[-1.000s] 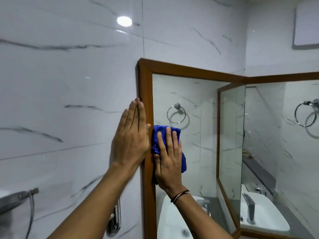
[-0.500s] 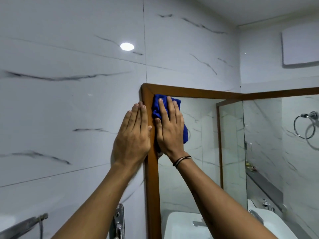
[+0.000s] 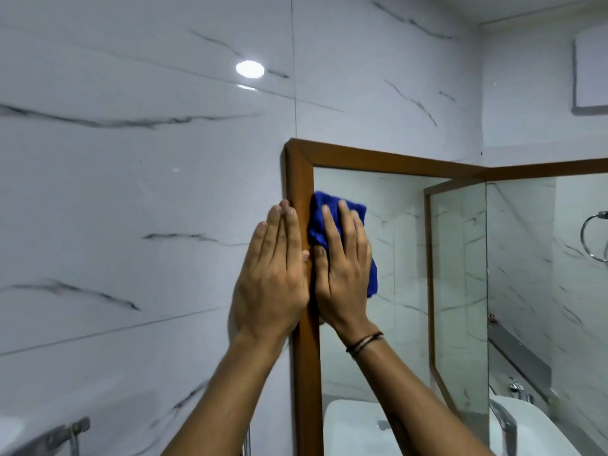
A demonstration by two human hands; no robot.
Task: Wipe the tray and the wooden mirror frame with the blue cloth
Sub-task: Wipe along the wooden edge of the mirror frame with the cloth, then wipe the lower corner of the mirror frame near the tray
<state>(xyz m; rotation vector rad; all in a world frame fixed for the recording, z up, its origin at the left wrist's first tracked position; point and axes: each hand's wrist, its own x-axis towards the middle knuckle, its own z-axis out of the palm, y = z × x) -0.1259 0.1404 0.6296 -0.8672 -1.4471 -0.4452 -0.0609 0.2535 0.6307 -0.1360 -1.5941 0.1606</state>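
The wooden mirror frame (image 3: 298, 179) hangs on the marble wall, with its top left corner in the middle of the head view. My right hand (image 3: 343, 278) lies flat on the folded blue cloth (image 3: 317, 222), pressing it against the mirror glass and the inner edge of the frame's left upright, a little below the corner. Beside it, my left hand (image 3: 271, 278) rests flat on the wall tile, fingers together, touching the frame's outer edge and holding nothing. No tray is in view.
A white sink (image 3: 533, 432) with a chrome faucet (image 3: 503, 419) sits at the lower right, under a grey ledge (image 3: 519, 360). A towel ring (image 3: 592, 238) hangs at the right edge. A metal fixture (image 3: 49, 436) juts out at the lower left.
My right hand slid the cloth up the left upright to the top corner, then back down a little. My left hand stayed flat beside the frame.
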